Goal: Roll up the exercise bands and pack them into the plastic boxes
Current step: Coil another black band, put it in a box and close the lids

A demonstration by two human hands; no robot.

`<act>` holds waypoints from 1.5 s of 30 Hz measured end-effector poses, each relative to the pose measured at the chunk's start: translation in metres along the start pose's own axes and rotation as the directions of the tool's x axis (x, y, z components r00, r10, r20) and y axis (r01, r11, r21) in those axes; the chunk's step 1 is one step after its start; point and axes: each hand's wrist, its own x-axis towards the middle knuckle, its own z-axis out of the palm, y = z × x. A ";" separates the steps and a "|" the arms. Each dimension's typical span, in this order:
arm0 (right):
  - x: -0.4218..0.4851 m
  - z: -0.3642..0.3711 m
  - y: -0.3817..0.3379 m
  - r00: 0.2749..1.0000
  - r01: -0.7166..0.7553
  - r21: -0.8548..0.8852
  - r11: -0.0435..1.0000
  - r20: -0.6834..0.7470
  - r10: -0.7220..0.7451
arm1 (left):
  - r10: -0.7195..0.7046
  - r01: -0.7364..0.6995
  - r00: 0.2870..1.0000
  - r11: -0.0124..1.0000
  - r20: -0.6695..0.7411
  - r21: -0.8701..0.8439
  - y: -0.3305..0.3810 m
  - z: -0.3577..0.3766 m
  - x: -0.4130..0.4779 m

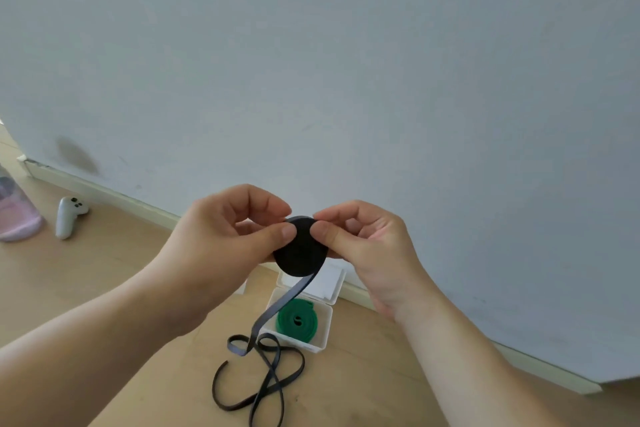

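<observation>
Pinching a partly rolled black exercise band (299,253) between them, the left hand (221,236) and right hand (367,246) were held in the air, with fingers (275,208) and thumbs curled onto the coil. Its unrolled tail hung down to loose loops (263,381) on the wooden floor (121,288). Beside the loops sat one open clear plastic box (311,345) containing a rolled green band (296,319), while a white controller (69,217) and a pink bottle (17,218) were at far left near the wall (311,62).

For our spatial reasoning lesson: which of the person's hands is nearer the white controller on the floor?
Left. The left hand pinches the black band roll on the side facing the white controller; the right hand pinches the roll's far side, farther from it.
</observation>
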 end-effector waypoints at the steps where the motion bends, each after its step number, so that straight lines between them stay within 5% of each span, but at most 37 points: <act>1: 0.000 0.000 0.000 1.000 -0.003 0.034 0.999 0.003 0.003 | 0.003 -0.003 1.000 0.999 -0.020 -0.042 0.000 0.002 -0.001; 5: -0.001 0.004 -0.003 1.000 0.018 0.068 0.998 0.014 -0.019 | 0.035 -0.043 0.995 0.995 -0.090 -0.093 0.001 0.001 -0.004; 10: -0.002 0.015 0.002 0.991 0.135 -0.269 0.954 0.018 -0.135 | 0.225 -0.219 0.974 0.879 0.036 0.423 -0.007 -0.008 -0.010; 14: -0.007 0.024 0.001 0.957 0.289 -0.406 0.867 0.109 -0.268 | 0.247 -0.241 0.967 0.818 0.060 0.522 -0.007 -0.018 -0.010; 25: -0.004 0.033 0.002 0.991 0.110 -0.057 0.992 -0.066 -0.114 | 0.027 -0.023 0.992 0.999 -0.121 0.033 -0.003 -0.026 -0.011; 28: -0.007 0.031 0.006 0.985 0.148 -0.188 0.971 -0.059 -0.161 | 0.124 -0.104 0.990 0.964 -0.070 0.247 -0.009 -0.025 -0.011; 30: -0.009 0.032 0.009 0.967 0.248 -0.327 0.912 0.020 -0.256 | 0.261 -0.228 0.965 0.844 0.000 0.485 -0.011 -0.026 -0.011; 34: -0.011 0.034 0.012 0.933 0.352 -0.404 0.844 0.086 -0.348 | 0.398 -0.435 0.897 0.706 0.195 0.559 -0.013 -0.030 -0.010; 40: -0.015 0.041 0.007 0.979 0.193 -0.273 0.942 -0.012 -0.204 | 0.299 -0.319 0.946 0.796 0.125 0.514 -0.009 -0.031 -0.009; 45: -0.010 0.038 0.002 0.983 0.132 -0.103 0.986 -0.118 -0.144 | 0.200 -0.178 0.979 0.943 -0.049 0.280 -0.004 -0.033 -0.008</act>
